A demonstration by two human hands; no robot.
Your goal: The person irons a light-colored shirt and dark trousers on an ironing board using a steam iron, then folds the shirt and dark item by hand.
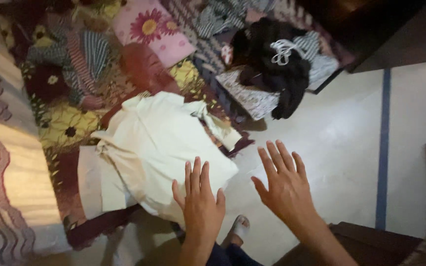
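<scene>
A cream-white garment (159, 143) lies spread over the edge of a patterned mattress (70, 123). My left hand (200, 202) hovers flat with fingers apart at the garment's near edge, just over it. Over the white floor, to the right of the garment, my right hand (284, 182) is spread wide and holds nothing. Below my hands a foot in a light sandal (240, 227) stands on the floor.
A pile of dark clothes with a white cord (272, 59) lies on patterned cloth at the back. A pink flowered pillow (151, 29) and striped clothes (82, 59) lie on the mattress. The white floor (341, 138) has a blue line (383, 148). Dark wooden furniture (371, 241) stands lower right.
</scene>
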